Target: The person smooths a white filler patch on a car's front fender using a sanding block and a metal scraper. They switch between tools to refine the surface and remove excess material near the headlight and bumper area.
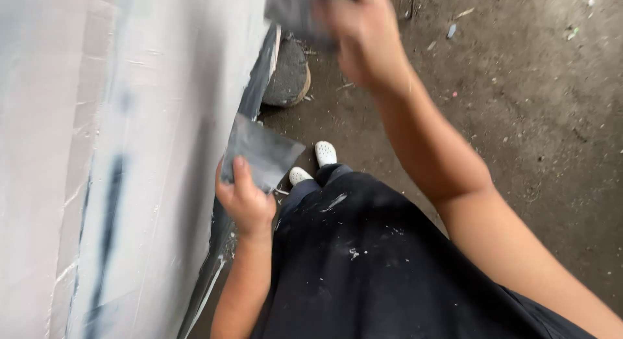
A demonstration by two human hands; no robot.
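Holding a wide flat trowel blade [263, 156] at centre left of the frame, the left hand [245, 199] has its thumb pressed on the grey face and the fingers wrapped behind, clamped on the lower edge. The blade looks thin, stiff and light, smeared with wet grey plaster that likely makes it slick, so the dry lower edge near the palm seems the safest hold. At the top centre the right hand [363, 34] is blurred; it appears closed around a second grey flat tool [295, 11], though the exact grip cannot be told for sure. Both tools sit close to the whitish plastered wall [130, 150] filling the left of the frame.

Counted: two hands, two grey flat tools, one wall, two white shoes [315, 162] near the centre, and one rounded grey lump [289, 73] on the dirt floor [532, 105] beside the wall's foot.
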